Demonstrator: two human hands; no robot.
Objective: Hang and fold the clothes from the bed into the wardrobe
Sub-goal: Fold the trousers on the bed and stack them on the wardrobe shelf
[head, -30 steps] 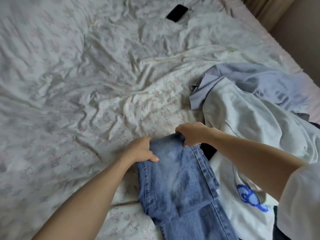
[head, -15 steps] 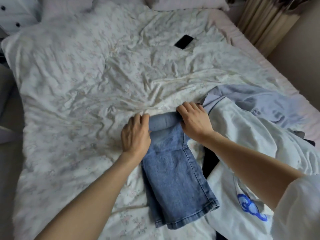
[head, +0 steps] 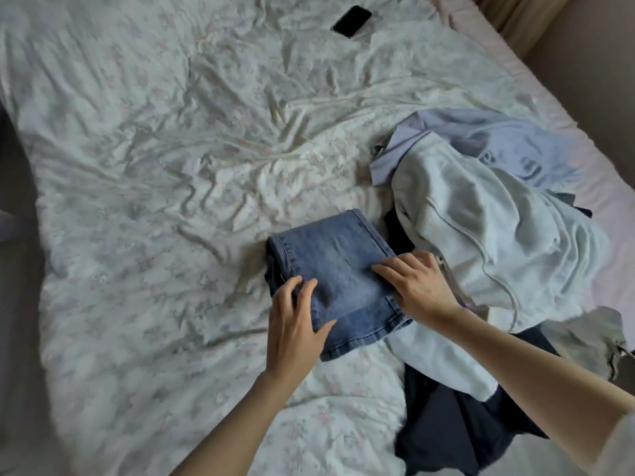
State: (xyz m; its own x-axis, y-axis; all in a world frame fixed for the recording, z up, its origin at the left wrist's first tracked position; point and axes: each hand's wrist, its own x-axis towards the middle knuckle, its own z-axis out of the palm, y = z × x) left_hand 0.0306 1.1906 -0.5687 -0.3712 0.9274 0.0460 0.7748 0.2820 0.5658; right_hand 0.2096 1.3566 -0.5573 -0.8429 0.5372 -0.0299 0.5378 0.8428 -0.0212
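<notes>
A pair of blue jeans lies folded into a compact rectangle on the bed. My left hand rests on its near left edge with the fingers spread. On the jeans' right side, my right hand presses flat with straight fingers. To the right sits a heap of clothes: a pale grey sweatshirt on top, a lavender shirt behind it, and a dark navy garment nearer to me.
A black phone lies on the crumpled floral sheet at the far end. The bed's right edge runs along a wall and a curtain. A dark floor strip shows along the left edge.
The jeans were doubled over once more into a shorter bundle. Both hands moved from gripping the far fold to lying on top of the bundle.
</notes>
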